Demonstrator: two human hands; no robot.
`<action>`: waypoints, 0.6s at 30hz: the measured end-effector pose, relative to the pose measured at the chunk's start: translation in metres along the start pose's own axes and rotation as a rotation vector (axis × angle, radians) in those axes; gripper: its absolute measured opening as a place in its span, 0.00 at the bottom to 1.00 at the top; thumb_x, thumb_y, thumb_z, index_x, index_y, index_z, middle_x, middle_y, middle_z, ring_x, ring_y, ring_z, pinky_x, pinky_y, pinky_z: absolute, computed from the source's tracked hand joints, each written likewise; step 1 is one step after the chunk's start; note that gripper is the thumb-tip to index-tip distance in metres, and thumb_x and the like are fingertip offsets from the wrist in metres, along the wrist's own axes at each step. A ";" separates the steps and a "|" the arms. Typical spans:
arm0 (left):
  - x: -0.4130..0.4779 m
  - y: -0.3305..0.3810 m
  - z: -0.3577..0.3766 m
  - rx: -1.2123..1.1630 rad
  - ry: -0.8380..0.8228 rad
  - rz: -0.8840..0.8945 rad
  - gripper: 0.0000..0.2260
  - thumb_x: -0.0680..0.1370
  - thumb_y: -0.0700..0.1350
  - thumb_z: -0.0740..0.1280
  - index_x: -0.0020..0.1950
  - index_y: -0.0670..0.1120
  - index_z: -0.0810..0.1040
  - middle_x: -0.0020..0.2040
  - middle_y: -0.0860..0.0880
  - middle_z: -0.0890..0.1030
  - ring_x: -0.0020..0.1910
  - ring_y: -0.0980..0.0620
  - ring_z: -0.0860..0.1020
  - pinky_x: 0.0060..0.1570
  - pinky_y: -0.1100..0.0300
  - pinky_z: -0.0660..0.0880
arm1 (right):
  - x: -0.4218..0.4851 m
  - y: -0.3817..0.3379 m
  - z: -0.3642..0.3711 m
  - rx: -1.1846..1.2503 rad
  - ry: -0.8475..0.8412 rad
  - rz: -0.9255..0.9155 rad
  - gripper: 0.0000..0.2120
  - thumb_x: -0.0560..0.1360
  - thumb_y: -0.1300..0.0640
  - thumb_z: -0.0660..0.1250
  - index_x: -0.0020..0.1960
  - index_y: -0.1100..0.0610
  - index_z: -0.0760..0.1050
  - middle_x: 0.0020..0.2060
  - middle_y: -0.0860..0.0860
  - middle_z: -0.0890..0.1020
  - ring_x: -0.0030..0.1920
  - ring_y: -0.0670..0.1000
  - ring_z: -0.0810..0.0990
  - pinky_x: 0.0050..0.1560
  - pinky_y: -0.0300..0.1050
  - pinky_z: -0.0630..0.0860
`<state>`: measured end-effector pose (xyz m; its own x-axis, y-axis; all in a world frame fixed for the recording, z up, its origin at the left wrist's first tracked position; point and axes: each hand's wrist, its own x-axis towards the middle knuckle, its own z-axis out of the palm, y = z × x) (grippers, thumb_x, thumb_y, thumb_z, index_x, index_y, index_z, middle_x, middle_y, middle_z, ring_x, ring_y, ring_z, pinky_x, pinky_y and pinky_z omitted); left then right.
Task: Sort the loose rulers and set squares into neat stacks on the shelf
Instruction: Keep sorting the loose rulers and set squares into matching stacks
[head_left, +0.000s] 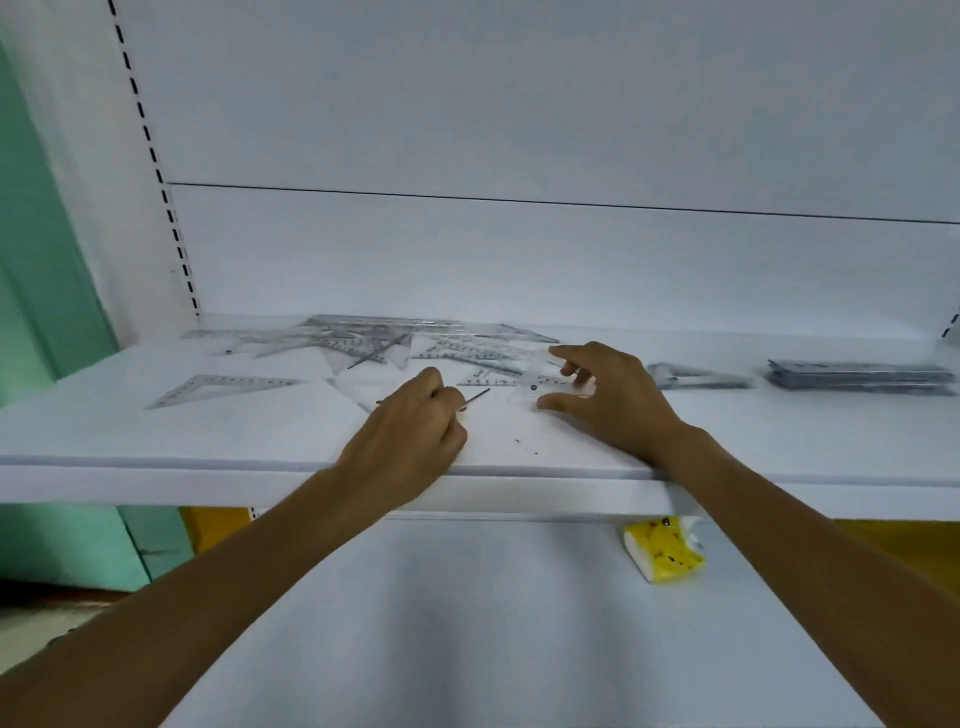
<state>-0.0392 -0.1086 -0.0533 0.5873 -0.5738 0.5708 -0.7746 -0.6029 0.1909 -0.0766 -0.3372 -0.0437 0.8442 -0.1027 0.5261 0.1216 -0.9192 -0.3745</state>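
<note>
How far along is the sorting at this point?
Done: two stacks lie at the right of the shelf, a set-square stack and a ruler stack. In hand: the left hand grips a thin piece and the right hand pinches a small clear piece. Left: the loose pile and a lone set square. Roughly partway.

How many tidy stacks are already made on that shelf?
2: a set-square stack just right of the right hand, and a ruler stack at the far right. The loose pile could hide more.
</note>
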 end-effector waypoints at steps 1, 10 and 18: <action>0.004 0.001 0.002 -0.018 -0.033 -0.010 0.12 0.79 0.41 0.58 0.58 0.41 0.77 0.48 0.44 0.72 0.47 0.47 0.74 0.48 0.60 0.68 | -0.001 0.006 -0.005 0.004 0.007 0.003 0.28 0.67 0.44 0.73 0.65 0.49 0.71 0.49 0.45 0.77 0.45 0.45 0.76 0.51 0.40 0.73; 0.059 0.036 0.021 0.003 0.004 -0.053 0.16 0.79 0.55 0.49 0.57 0.51 0.70 0.55 0.47 0.70 0.46 0.42 0.76 0.42 0.54 0.72 | 0.004 0.081 -0.061 0.023 0.037 0.070 0.27 0.66 0.51 0.76 0.62 0.56 0.74 0.50 0.51 0.80 0.45 0.48 0.77 0.53 0.42 0.74; 0.087 0.067 0.065 -0.028 -0.053 -0.177 0.14 0.72 0.46 0.68 0.57 0.49 0.75 0.62 0.46 0.63 0.60 0.45 0.67 0.53 0.60 0.64 | 0.016 0.141 -0.090 0.016 0.128 0.140 0.27 0.66 0.53 0.76 0.62 0.57 0.74 0.53 0.53 0.74 0.45 0.47 0.74 0.48 0.34 0.66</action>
<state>-0.0245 -0.2348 -0.0426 0.7258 -0.4889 0.4839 -0.6640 -0.6817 0.3072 -0.0933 -0.5025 -0.0191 0.7801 -0.2777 0.5606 0.0166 -0.8866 -0.4623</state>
